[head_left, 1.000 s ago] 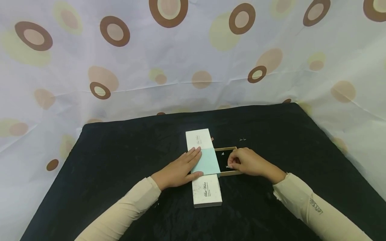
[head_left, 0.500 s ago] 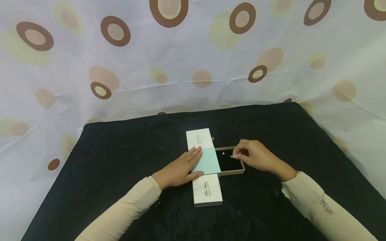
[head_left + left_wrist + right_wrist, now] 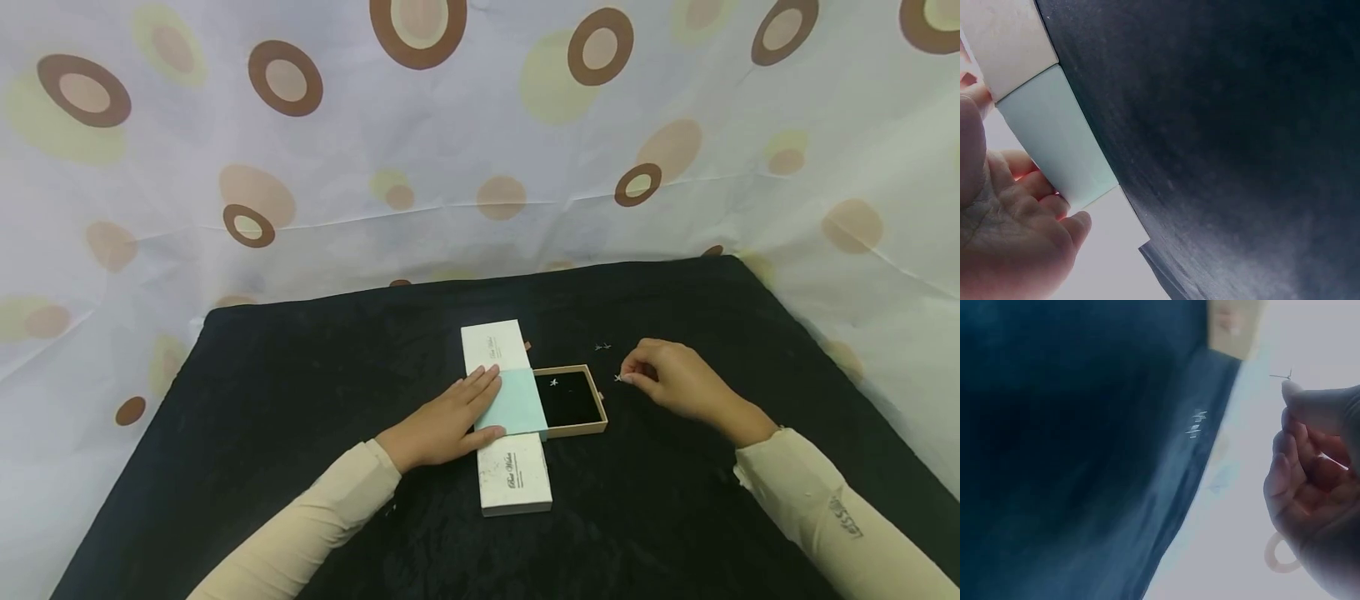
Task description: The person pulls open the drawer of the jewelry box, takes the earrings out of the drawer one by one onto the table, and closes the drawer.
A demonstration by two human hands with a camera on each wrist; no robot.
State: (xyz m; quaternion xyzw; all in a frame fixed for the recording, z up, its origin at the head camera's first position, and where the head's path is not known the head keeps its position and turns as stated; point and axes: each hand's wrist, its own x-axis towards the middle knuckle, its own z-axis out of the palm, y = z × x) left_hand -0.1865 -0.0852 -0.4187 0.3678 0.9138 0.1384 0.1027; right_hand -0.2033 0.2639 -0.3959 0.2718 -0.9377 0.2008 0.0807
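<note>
My left hand (image 3: 448,421) rests flat on a pale mint box sleeve (image 3: 517,404), fingers spread over its left part. From the sleeve's right side a kraft-edged drawer (image 3: 577,430) sticks out, lined in black, with one small silver star stud earring (image 3: 554,382) on the lining. Right of the drawer, my right hand (image 3: 675,379) pinches a second star stud earring (image 3: 618,378) between thumb and index finger. In the right wrist view that earring (image 3: 1282,376) shows as a thin post with a small head at the fingertips.
A white box with printed lettering lies beneath the sleeve, its far end (image 3: 491,343) and near end (image 3: 515,479) showing. Beyond the drawer, two small silver pieces (image 3: 603,347) lie on the black cloth (image 3: 360,358). A patterned curtain (image 3: 450,142) hangs behind.
The right hand has moved right, from over the drawer to beyond its outer end, taking one star stud earring off the lining. The left hand has stayed on the sleeve.
</note>
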